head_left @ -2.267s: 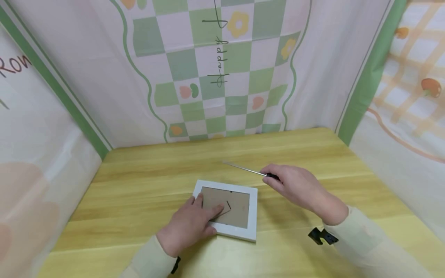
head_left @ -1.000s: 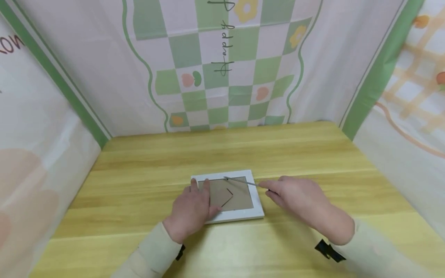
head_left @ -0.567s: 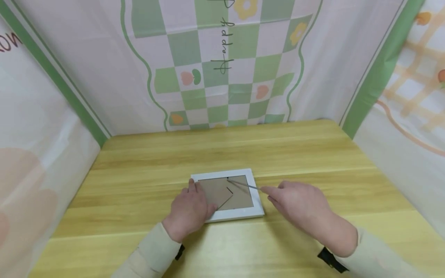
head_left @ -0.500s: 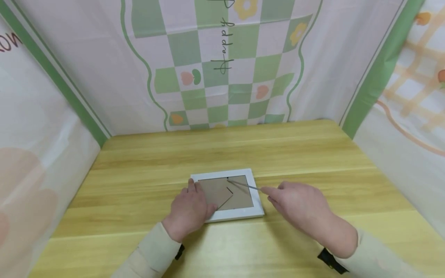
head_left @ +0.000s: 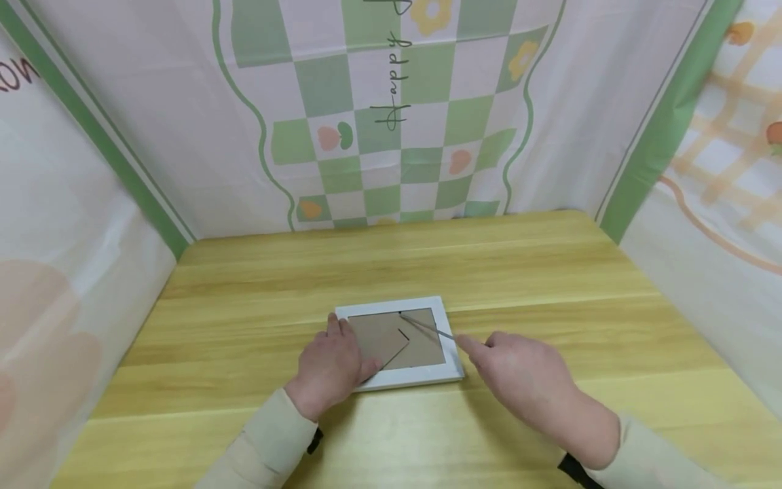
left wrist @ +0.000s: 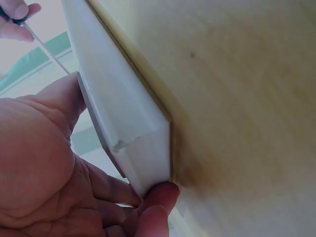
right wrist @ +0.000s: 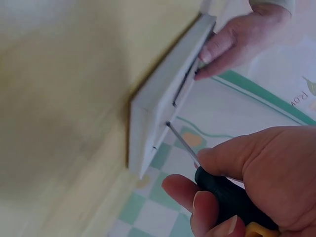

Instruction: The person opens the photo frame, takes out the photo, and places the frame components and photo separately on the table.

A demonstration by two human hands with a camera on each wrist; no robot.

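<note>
A white picture frame [head_left: 450, 360] lies on the table with its brown backing [head_left: 374, 333] facing up. My left hand [head_left: 330, 372] holds the frame's left side. In the left wrist view its fingers [left wrist: 163, 195] bend round a corner, while the thumb [left wrist: 61, 96] lies at the back's edge. My right hand [head_left: 531, 380] grips a screwdriver [head_left: 438, 332], whose dark green handle shows in the right wrist view. The shaft slants over the backing, its tip at a small dark tab [head_left: 400, 312] on the far inner edge. Whether tip and tab touch is too small to tell.
The wood-grain table [head_left: 275, 285] runs back to a patterned cloth wall [head_left: 379, 149]. More cloth hangs on the left [head_left: 91, 258] and right sides. A cut outline [head_left: 397, 352] marks the backing, partly beneath my left thumb.
The screwdriver has come down from beyond the frame onto its far inner edge. The frame has turned slightly. My left hand has slid towards its left side, and my right hand has lowered slightly.
</note>
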